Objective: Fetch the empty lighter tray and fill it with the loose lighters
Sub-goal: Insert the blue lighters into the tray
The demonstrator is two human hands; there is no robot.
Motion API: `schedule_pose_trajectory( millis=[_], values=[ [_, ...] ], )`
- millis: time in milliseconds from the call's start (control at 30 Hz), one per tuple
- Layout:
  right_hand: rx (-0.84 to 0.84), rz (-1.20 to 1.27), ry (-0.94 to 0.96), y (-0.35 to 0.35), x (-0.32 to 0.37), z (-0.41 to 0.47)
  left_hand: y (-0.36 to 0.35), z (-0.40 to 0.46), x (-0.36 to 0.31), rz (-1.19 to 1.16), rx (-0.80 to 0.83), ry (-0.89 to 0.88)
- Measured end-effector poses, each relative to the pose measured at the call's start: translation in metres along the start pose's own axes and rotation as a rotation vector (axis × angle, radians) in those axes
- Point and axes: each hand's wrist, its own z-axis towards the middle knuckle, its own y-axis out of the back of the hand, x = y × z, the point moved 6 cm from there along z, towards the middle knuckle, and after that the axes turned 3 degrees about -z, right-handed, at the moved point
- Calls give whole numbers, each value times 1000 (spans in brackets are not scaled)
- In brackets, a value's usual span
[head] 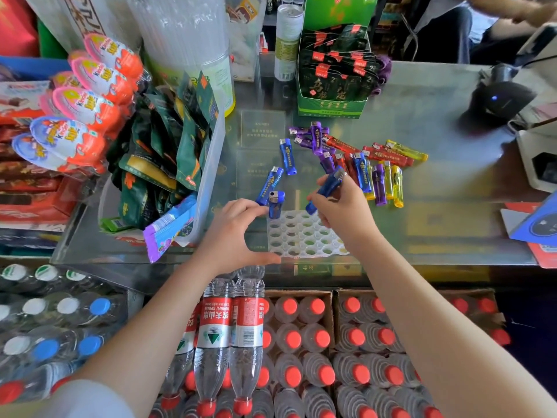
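Glass shop counter [437, 95] spread out in front of me, crowded on its left side, and down below its near edge stand rows of clear water bottles with red caps [304, 351]. On the left, a clear plastic tub of green snack packets [168, 152] with pink and orange chocolate eggs [99, 76] stacked beside it. At the back, a green cardboard display box of dark sachets [334, 73].

Right at the near edge of the glass sits the white plastic lighter tray with round holes [304, 236]. My left hand [238, 236] is spread wide, thumb at the tray's near left corner, fingertips touching an upright translucent blue lighter [276, 203] standing in the far left corner hole. My right hand [343, 212] hangs over the tray's right side, fingers closed round another blue lighter, tilted [330, 185]. Beyond the tray lies the loose heap of purple, red, blue and yellow lighters [355, 158].
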Motion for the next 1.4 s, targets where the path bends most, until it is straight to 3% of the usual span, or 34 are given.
schedule_pose_trajectory(
  millis=[133, 233, 633, 1000, 1100, 1267, 1400],
  values=[
    [105, 265, -78, -24, -10, -24, 1, 0, -1, 14, -22, -17],
    [97, 318, -65, -38, -13, -30, 2, 0, -3, 15, -35, -19],
    [-168, -226, 152, -50, 11, -33, 1, -1, -4, -4, -31, -22],
    [-164, -777, 208, -61, 22, -33, 1, -1, -2, -18, -11, 8],
    [-132, -753, 256, -61, 20, -32, 3, -2, -4, -19, -22, 0],
    [211, -559, 344, -41, 12, -15, 6, -8, -5, -34, 5, 31],
    [127, -616, 458, -30, 20, 4, 9, -19, -2, -42, 5, 91]
  ],
)
